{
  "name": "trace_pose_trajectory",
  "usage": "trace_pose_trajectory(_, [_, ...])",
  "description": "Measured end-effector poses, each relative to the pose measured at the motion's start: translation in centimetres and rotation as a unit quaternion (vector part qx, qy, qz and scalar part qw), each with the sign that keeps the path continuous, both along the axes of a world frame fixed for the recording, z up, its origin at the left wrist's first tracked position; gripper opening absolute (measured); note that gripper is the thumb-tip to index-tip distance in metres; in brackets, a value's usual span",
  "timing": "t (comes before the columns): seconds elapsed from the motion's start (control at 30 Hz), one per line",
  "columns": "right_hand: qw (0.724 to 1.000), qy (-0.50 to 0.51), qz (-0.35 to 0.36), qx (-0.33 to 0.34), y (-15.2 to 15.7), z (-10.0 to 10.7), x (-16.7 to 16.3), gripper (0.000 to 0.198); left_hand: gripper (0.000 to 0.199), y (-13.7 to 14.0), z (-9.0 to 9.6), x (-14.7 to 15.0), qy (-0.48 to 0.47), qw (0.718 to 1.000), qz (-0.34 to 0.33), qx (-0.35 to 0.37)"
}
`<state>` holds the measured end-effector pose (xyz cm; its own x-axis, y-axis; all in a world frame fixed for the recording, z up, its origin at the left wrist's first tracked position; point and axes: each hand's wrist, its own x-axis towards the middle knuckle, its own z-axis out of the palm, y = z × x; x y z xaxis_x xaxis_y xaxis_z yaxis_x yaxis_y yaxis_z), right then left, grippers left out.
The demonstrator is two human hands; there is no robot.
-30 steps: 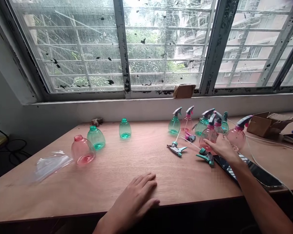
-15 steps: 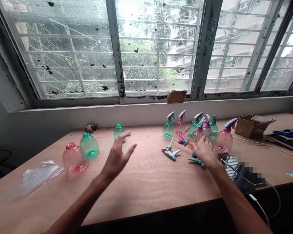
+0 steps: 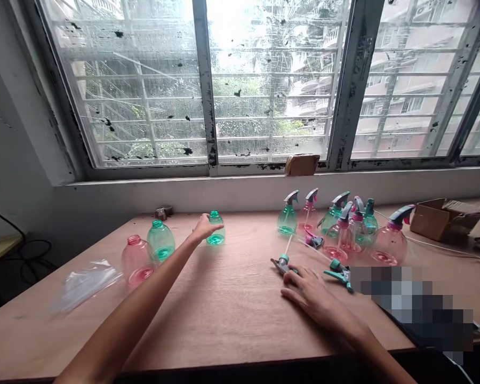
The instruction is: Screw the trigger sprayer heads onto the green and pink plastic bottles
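Note:
A clear green bottle [image 3: 216, 238] with no top stands at the back of the table. My left hand [image 3: 205, 228] wraps its neck and shoulder from the left, thumb across the front. Right of centre, a grey and teal trigger spray head [image 3: 282, 263] lies with its white tube pointing away. My right hand [image 3: 310, 293] is closed over its right side, and the fingers hide its trigger. Close to that hand lies another teal spray head [image 3: 340, 273]. Behind it is a pink and grey spray head [image 3: 314, 241].
Left of my left arm are an open green bottle [image 3: 160, 241], an open pink bottle [image 3: 134, 256] and a plastic bag [image 3: 90, 282]. Several bottles fitted with sprayers, including a pink one [image 3: 388, 248], stand at the right. A cardboard box [image 3: 432, 220] sits beyond them.
My left hand has reached forward to the green bottle and closed on it. My right hand has moved left, from beside the pink bottles to the teal spray head. The view has shifted left.

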<state>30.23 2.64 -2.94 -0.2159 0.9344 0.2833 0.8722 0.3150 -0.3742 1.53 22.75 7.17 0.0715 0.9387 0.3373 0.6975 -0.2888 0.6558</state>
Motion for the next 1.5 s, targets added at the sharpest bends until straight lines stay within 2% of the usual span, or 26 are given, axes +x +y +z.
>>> trace_pose_trajectory(0.07, [1.000,0.016,0.016,0.016,-1.1,-0.4,-0.5,0.015,0.031,-2.2,-0.5,-0.2,0.003,1.000,-0.024,-0.016])
trace_pose_trajectory(0.17, [0.997,0.036,0.003,0.063,-1.9,-1.4,-1.4,0.006,0.031,-7.9,-2.3,-0.8,0.009,0.999,-0.051,-0.010])
trace_pose_trajectory(0.2, [0.996,0.048,0.000,0.078,-1.8,-1.7,-1.6,0.005,0.037,-10.2,-3.2,-1.1,0.010,0.999,-0.053,0.002])
trace_pose_trajectory(0.23, [0.994,0.060,0.002,0.094,-1.7,-1.9,-1.9,0.005,0.052,-12.6,-4.1,-1.3,0.010,0.998,-0.054,0.015])
trace_pose_trajectory(0.27, [0.992,0.069,0.009,0.109,-1.6,-2.1,-2.1,0.008,0.060,-14.9,-5.0,-1.5,0.006,0.998,-0.048,0.028])
trace_pose_trajectory(0.33, [0.986,0.075,0.030,0.144,-1.4,-2.1,-2.4,0.020,0.061,-18.8,-6.9,-1.8,-0.003,0.998,-0.029,0.048])
trace_pose_trajectory(0.43, [0.974,0.089,0.059,0.201,-1.9,-1.7,-2.6,0.036,0.065,-21.9,-8.9,-1.6,-0.036,0.998,-0.012,0.058])
trace_pose_trajectory(0.5, [0.964,0.148,0.061,0.211,-2.5,-1.4,-2.4,0.035,0.071,-22.5,-9.3,-1.2,-0.055,0.996,-0.054,0.045])
trace_pose_trajectory(0.6, [0.946,0.250,0.031,0.206,-3.4,-1.1,-1.9,0.026,0.073,-22.6,-9.1,-0.9,-0.058,0.991,-0.115,0.028])
trace_pose_trajectory(0.67, [0.932,0.280,0.008,0.229,-3.7,-1.0,-1.5,0.022,0.068,-22.6,-8.8,-0.9,-0.032,0.992,-0.102,0.068])
trace_pose_trajectory(0.77, [0.914,0.325,0.008,0.242,-3.9,-1.3,-1.1,0.020,0.067,-22.8,-8.8,-1.3,0.072,0.978,-0.074,0.180])
trace_pose_trajectory(0.83, [0.885,0.409,-0.001,0.220,-3.9,-1.6,-1.0,0.023,0.070,-22.8,-9.0,-1.5,0.140,0.961,-0.069,0.227])
trace_pose_trajectory(0.9, [0.835,0.507,-0.015,0.212,-3.9,-2.0,-0.8,0.025,0.073,-22.7,-9.1,-1.5,0.182,0.951,-0.061,0.243])
trace_pose_trajectory(0.97, [0.794,0.564,-0.014,0.226,-4.0,-2.4,-0.6,0.021,0.075,-22.7,-9.1,-1.4,0.207,0.945,-0.051,0.246])
trace_pose_trajectory(1.03, [0.778,0.576,-0.013,0.251,-4.3,-2.6,-0.4,0.017,0.076,-22.7,-9.1,-1.3,0.221,0.942,-0.045,0.248])
trace_pose_trajectory(1.13, [0.784,0.557,-0.036,0.272,-4.8,-2.8,-0.2,0.015,0.076,-22.8,-9.1,-1.1,0.216,0.944,-0.033,0.248])
trace_pose_trajectory(1.23, [0.796,0.534,-0.059,0.280,-5.0,-2.9,-0.2,0.017,0.075,-22.8,-9.1,-0.9,0.204,0.947,0.011,0.247])
trace_pose_trajectory(1.33, [0.794,0.529,-0.074,0.291,-4.9,-2.9,-0.1,0.018,0.072,-22.8,-9.2,-0.9,0.203,0.947,0.049,0.246])
trace_pose_trajectory(1.43, [0.804,0.521,-0.063,0.280,-4.7,-2.6,0.0,0.020,0.070,-22.8,-9.4,-1.0,0.219,0.943,0.040,0.248])
trace_pose_trajectory(1.5, [0.831,0.501,-0.035,0.241,-4.6,-2.2,-0.2,0.021,0.071,-22.9,-9.4,-1.0,0.232,0.939,0.013,0.255])
